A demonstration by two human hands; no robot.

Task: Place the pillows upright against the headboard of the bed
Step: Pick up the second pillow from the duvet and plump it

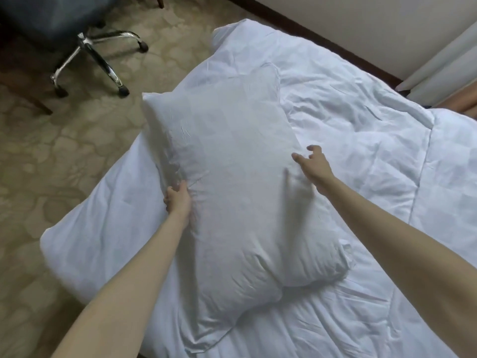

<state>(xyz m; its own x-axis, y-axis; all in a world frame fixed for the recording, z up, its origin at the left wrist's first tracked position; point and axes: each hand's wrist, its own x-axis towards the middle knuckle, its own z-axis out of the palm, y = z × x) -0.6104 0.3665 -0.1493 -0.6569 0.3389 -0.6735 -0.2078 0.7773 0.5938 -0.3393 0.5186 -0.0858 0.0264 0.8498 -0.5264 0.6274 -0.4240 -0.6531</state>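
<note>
Gripping the pillow's (pixel 232 192) left edge, left hand (pixel 178 200) pinches fabric; right hand (pixel 313 164) hovers spread wide.

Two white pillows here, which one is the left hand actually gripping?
The upper pillow, the big one lying on top. The left hand pinches its left edge. The lower pillow only peeks out beneath it on the right, untouched; the right hand is open.
</note>
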